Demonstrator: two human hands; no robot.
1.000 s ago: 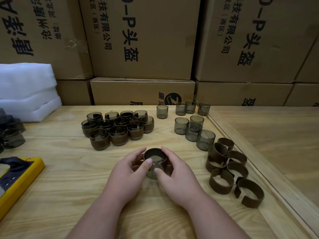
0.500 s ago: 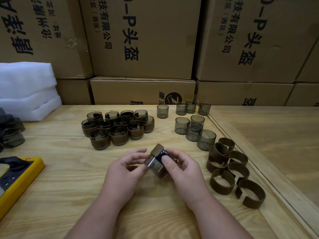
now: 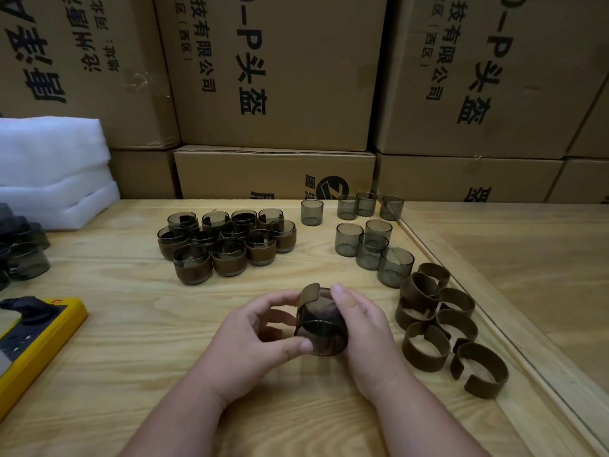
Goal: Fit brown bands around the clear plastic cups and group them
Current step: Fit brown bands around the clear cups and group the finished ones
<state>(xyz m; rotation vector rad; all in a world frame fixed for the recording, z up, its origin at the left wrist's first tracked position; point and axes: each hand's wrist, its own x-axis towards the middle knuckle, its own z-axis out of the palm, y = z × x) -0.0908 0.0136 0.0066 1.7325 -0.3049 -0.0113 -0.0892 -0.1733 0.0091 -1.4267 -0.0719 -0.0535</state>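
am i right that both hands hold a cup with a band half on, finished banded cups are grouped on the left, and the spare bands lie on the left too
Not quite. The head view shows the spare bands lying to the right, near the table's edge. The rest holds: the left hand and right hand hold the cup, and the banded cups are grouped on the left.

Both hands hold one clear cup (image 3: 324, 331) above the table's (image 3: 99, 357) near middle — left hand (image 3: 253, 338) pinching it, right hand (image 3: 365, 328) cupping a brown band (image 3: 308, 293) round it. Banded cups (image 3: 227, 245) cluster beyond; loose bands (image 3: 441, 318) lie near the right edge.
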